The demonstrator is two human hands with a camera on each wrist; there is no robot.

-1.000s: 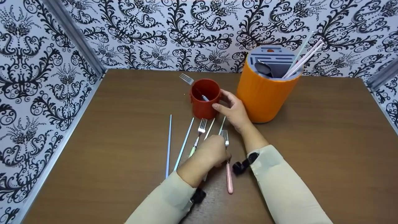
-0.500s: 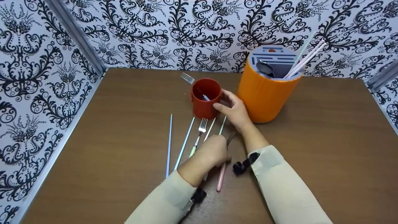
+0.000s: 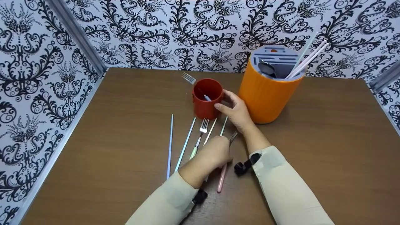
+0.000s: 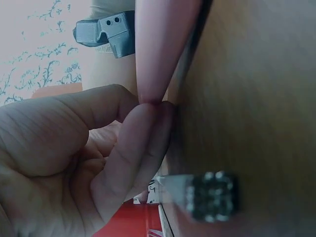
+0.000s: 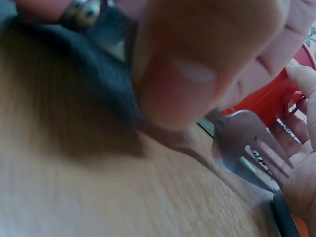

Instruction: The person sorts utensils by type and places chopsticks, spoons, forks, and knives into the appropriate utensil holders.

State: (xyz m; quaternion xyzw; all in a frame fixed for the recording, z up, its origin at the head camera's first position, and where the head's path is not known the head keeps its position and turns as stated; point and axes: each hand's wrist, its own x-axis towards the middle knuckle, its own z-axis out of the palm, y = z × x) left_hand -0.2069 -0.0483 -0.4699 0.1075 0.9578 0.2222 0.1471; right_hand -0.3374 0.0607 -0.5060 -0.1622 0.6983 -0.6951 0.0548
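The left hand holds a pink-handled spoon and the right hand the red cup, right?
Not a spoon: the left hand holds a pink-handled fork, as the right wrist view shows. The right hand does hold the red cup.

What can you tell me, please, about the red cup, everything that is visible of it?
The red cup is cylindrical and open-topped, its material unclear; a small loop seems to jut from its side. It stands upright on the brown table. The right hand grips its right side, thumb in front. Inside, a pale handle shows.
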